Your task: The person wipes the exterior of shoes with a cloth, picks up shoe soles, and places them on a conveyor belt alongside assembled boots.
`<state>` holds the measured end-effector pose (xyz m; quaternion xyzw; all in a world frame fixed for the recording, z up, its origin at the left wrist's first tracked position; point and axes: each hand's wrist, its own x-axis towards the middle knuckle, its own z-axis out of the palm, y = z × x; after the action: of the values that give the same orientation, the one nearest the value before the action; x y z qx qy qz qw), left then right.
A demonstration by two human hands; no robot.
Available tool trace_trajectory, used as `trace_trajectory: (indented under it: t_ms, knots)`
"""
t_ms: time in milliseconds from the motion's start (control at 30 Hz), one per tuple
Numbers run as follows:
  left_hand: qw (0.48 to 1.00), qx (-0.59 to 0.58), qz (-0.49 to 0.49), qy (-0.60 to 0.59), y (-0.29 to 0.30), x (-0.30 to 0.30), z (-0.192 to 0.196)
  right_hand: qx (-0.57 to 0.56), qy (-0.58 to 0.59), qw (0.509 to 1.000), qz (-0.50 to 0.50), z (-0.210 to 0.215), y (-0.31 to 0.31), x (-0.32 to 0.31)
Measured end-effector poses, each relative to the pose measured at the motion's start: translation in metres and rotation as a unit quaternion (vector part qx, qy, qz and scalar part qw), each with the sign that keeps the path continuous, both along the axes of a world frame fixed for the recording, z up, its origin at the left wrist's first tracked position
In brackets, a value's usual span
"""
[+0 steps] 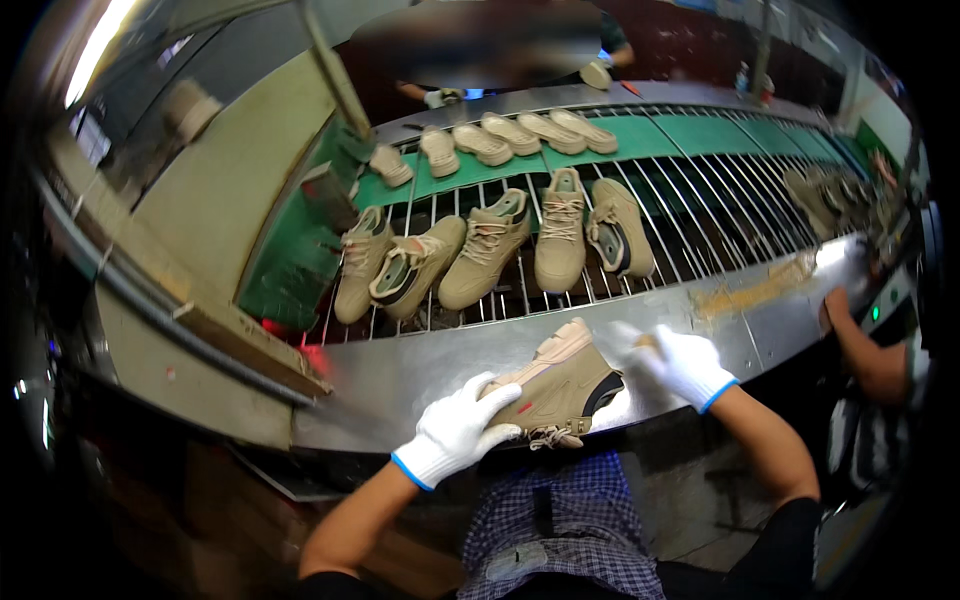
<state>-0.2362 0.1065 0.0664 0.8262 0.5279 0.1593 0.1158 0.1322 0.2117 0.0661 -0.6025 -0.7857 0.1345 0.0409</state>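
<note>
In a white knitted glove with a blue cuff, my left hand [452,428] grips the toe end of a tan lace-up shoe [553,388]. The shoe lies tilted on its side over the metal ledge, its pale sole facing away from me and its laces toward me. My right hand [690,368], gloved the same way, is closed just right of the shoe's heel. Something small and tan pokes out of its fingers, but motion blur hides what it is. Beyond the ledge, several matching tan shoes [484,250] sit on a rack of metal bars.
Several loose pale soles [482,145] lie in a row on the green belt [680,135] behind the shoes. More shoes [835,200] stand at the far right. A panel [225,200] bounds the left side. Other people's hands [445,97] show across the line, and a bare arm [862,345] at right.
</note>
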Motion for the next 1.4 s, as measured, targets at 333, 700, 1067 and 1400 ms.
trace_trajectory:
  t_ms: [333,700,1067,1400]
  knots:
    - [0.953,0.084,0.149,-0.251,-0.03,-0.039,-0.043,0.086,0.107,0.991,-0.003,-0.031,0.029,0.03]
    - [0.819,-0.02,0.284,-0.498,0.01,-0.041,-0.09,-0.209,0.245,0.944,0.074,-0.066,-0.086,-0.066]
    - [0.9,-0.179,0.091,-0.388,0.039,0.046,-0.043,-0.164,0.486,0.856,-0.064,-0.102,-0.188,-0.115]
    - [0.848,-0.12,0.091,-0.508,0.036,0.043,-0.045,-0.059,0.411,0.899,0.137,-0.068,-0.058,-0.148]
